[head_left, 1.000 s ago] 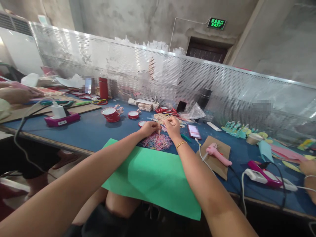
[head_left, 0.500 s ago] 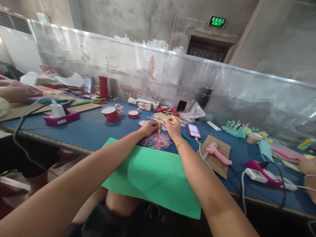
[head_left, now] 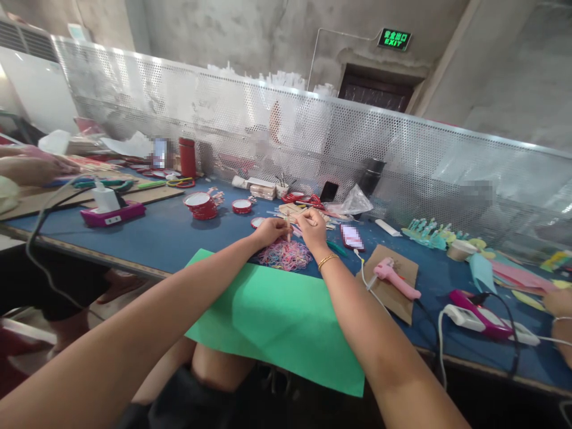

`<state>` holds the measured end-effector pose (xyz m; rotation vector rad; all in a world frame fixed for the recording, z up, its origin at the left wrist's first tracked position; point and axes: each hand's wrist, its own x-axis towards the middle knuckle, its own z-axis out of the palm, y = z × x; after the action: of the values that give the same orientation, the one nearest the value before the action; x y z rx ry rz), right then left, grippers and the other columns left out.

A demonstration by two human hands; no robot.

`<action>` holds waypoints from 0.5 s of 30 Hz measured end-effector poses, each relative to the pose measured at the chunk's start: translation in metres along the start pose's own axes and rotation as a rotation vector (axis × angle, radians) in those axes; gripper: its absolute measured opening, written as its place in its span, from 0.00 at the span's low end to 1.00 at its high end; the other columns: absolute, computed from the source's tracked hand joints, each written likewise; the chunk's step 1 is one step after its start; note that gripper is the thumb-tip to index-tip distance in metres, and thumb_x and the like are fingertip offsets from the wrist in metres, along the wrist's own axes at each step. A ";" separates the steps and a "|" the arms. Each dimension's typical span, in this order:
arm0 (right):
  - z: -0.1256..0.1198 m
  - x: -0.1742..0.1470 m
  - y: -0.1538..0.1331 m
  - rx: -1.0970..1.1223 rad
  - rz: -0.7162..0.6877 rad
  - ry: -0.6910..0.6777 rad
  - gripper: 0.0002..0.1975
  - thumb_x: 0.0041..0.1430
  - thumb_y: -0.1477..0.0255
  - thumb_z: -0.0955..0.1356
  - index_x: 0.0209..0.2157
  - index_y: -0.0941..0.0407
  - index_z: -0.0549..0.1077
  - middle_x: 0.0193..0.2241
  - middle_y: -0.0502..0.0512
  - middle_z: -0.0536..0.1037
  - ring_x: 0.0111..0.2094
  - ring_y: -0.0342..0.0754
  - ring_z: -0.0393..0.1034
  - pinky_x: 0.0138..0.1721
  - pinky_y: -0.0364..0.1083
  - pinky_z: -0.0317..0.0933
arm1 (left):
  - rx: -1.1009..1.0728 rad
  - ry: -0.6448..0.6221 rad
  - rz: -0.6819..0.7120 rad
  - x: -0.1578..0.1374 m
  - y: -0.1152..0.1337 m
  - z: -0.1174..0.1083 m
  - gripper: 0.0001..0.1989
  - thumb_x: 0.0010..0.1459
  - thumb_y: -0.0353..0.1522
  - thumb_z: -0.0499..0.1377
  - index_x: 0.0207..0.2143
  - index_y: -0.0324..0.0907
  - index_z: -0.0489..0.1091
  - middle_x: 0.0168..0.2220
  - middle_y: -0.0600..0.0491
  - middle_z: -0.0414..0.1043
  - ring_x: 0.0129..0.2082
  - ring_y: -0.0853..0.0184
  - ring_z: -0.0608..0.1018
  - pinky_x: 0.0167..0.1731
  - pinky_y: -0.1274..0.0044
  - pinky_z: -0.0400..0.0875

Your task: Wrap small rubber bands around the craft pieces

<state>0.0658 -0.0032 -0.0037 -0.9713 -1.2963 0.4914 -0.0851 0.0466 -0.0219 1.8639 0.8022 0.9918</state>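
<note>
Above a loose heap of thin pink, blue and white rubber bands (head_left: 286, 256), my left hand (head_left: 270, 231) is closed, pinching a short pale wooden stick (head_left: 288, 229) that stands nearly upright. Close on its right, my right hand (head_left: 313, 227) is also closed, fingertips drawn together near the stick. What those fingers hold is too small to make out. A large green sheet (head_left: 272, 316) lies below both forearms, overhanging the table's front edge. Behind my hands are flat wooden pieces (head_left: 290, 210).
Right of me, a pink glue gun (head_left: 395, 279) rests on cardboard (head_left: 409, 310), beside a phone (head_left: 352, 237) with a cable. Purple power strips (head_left: 482, 313) sit right and left. Red-edged round pieces (head_left: 201, 206) are stacked at left. Other people's hands (head_left: 27, 170) show at both sides.
The hands stay almost in place. The stick shows a little more upright and plainer between them, and the right fingers have shifted slightly.
</note>
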 end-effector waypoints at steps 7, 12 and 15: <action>0.000 -0.002 -0.005 0.045 0.022 0.009 0.10 0.50 0.63 0.68 0.23 0.52 0.65 0.22 0.47 0.74 0.27 0.47 0.70 0.31 0.45 0.64 | 0.025 0.004 0.010 0.001 -0.002 -0.001 0.16 0.47 0.43 0.68 0.25 0.38 0.73 0.23 0.54 0.76 0.22 0.69 0.74 0.27 0.78 0.69; 0.000 -0.001 -0.002 0.023 0.010 -0.010 0.10 0.51 0.63 0.68 0.24 0.52 0.65 0.21 0.46 0.74 0.27 0.46 0.70 0.33 0.44 0.65 | 0.005 -0.010 0.018 0.001 -0.002 -0.001 0.18 0.47 0.44 0.67 0.25 0.38 0.73 0.23 0.53 0.77 0.23 0.69 0.75 0.28 0.78 0.70; 0.001 0.001 0.001 0.006 -0.008 -0.015 0.10 0.51 0.62 0.67 0.24 0.52 0.65 0.21 0.46 0.73 0.28 0.46 0.71 0.34 0.44 0.65 | 0.006 -0.011 0.018 0.000 -0.001 0.000 0.17 0.48 0.44 0.67 0.25 0.38 0.73 0.23 0.54 0.76 0.22 0.70 0.74 0.27 0.78 0.69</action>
<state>0.0655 -0.0020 -0.0040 -0.9582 -1.3111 0.4967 -0.0853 0.0474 -0.0224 1.8833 0.7841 0.9905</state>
